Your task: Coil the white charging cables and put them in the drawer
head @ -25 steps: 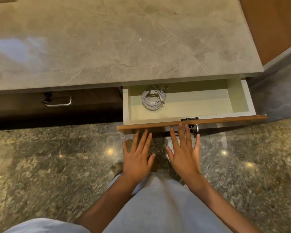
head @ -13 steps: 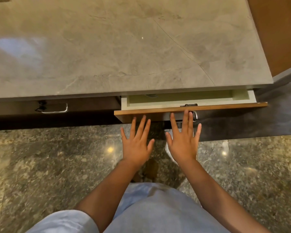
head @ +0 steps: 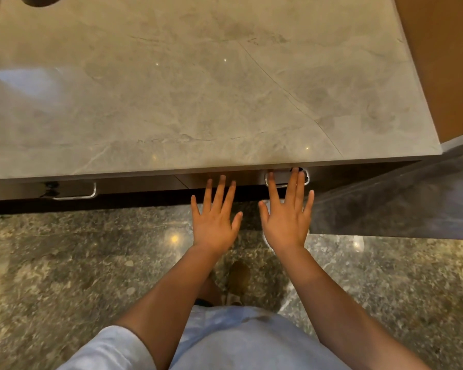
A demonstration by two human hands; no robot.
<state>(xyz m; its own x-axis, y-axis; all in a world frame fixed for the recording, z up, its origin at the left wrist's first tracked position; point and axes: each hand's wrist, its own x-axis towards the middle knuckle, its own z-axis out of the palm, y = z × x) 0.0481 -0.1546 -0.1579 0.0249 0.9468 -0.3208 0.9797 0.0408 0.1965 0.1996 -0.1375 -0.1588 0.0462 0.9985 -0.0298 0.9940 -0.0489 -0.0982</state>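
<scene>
The brown drawer front (head: 345, 176) sits flush under the grey stone countertop (head: 198, 89), so the drawer is closed. The white cables are hidden inside it. My left hand (head: 215, 220) is flat with fingers spread, its fingertips against the drawer front. My right hand (head: 288, 217) is also flat and spread, with its fingertips on the drawer's metal handle (head: 305, 177). Neither hand holds anything.
A second drawer with a metal handle (head: 76, 194) lies to the left under the same countertop. A wooden panel (head: 444, 62) stands at the right. A dark object (head: 40, 0) sits at the counter's far left corner. Speckled stone floor (head: 64, 263) lies below.
Both hands have pushed the drawer inward from open to fully closed. The coiled white cable seen inside it one second ago is now out of sight.
</scene>
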